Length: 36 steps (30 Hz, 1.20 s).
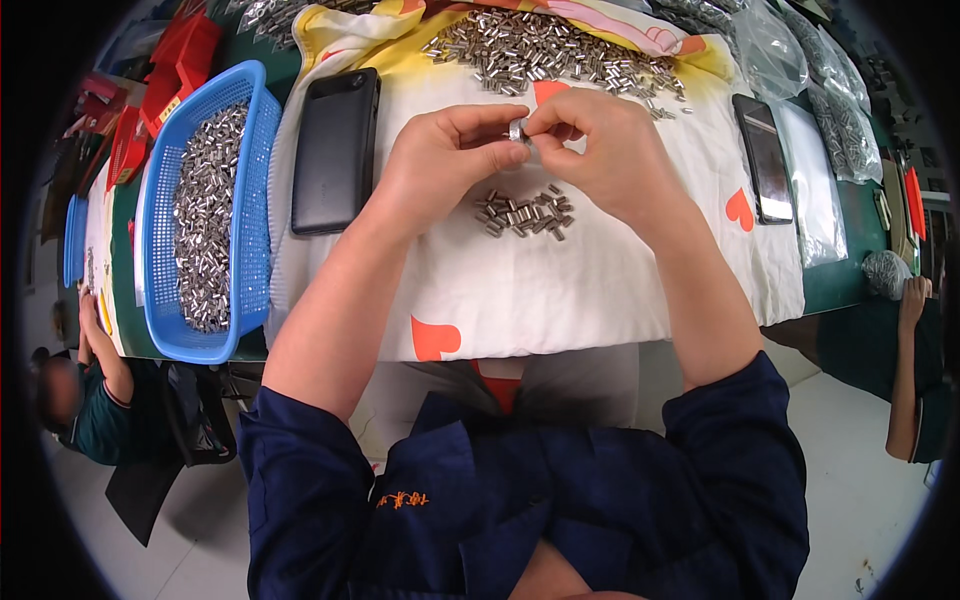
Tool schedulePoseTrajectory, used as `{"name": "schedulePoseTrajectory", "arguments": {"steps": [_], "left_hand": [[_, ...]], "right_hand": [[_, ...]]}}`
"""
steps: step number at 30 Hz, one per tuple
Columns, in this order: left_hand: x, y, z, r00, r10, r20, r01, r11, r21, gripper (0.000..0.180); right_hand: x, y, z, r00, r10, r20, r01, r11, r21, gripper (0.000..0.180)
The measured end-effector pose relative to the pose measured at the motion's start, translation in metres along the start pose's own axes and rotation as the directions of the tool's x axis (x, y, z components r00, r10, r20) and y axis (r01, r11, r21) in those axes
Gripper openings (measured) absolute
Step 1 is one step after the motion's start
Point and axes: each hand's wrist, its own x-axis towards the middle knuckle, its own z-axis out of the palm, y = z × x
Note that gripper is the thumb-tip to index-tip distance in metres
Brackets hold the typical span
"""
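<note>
Between thumb and fingers, my left hand (435, 160) pinches a small shiny metal ring-like piece (517, 130). My right hand (610, 150) meets it from the other side, its fingers curled in a pinch. Whatever sits in the right fingertips is hidden or too small to name. Just below both hands, a small pile of silvery metal cylinders (522, 213) lies on the white cloth (580, 290) with its red hearts. A much larger heap of similar cylinders (550, 52) spreads at the far side of the cloth.
A blue plastic basket (155, 220) full of metal cylinders stands at the left, beside a black rectangular case (335, 150). To the right lie a dark phone (763, 160) and clear plastic bags (815, 190). Red bins (180, 70) stand far left. Other people sit at both sides.
</note>
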Motion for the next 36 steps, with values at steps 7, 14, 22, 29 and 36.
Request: {"name": "schedulePoseTrajectory", "arguments": {"steps": [7, 14, 22, 29, 36], "left_hand": [[-0.004, 0.002, 0.001, 0.989, -0.017, 0.149, 0.03, 0.995, -0.09, 0.035], [-0.006, 0.003, 0.007, 0.953, -0.09, 0.289, 0.06, 0.992, 0.112, 0.035], [-0.002, 0.001, 0.005, 0.983, 0.002, 0.185, 0.004, 0.999, -0.032, 0.032], [0.003, -0.002, -0.002, 0.999, 0.015, 0.033, -0.007, 0.972, -0.236, 0.033], [0.003, -0.002, -0.002, 1.0, 0.022, 0.02, -0.017, 0.969, -0.245, 0.034]], "right_hand": [[0.01, 0.022, -0.022, 0.921, 0.198, 0.335, -0.319, 0.877, 0.358, 0.013], [0.014, 0.048, -0.001, 0.982, 0.078, -0.169, -0.128, 0.944, -0.305, 0.013], [0.01, 0.05, 0.008, 0.996, -0.01, -0.086, -0.036, 0.858, -0.513, 0.01], [0.006, 0.0, -0.007, 0.972, 0.214, 0.093, -0.233, 0.911, 0.342, 0.006], [0.003, 0.0, -0.006, 0.984, 0.167, 0.064, -0.178, 0.949, 0.259, 0.01]]}}
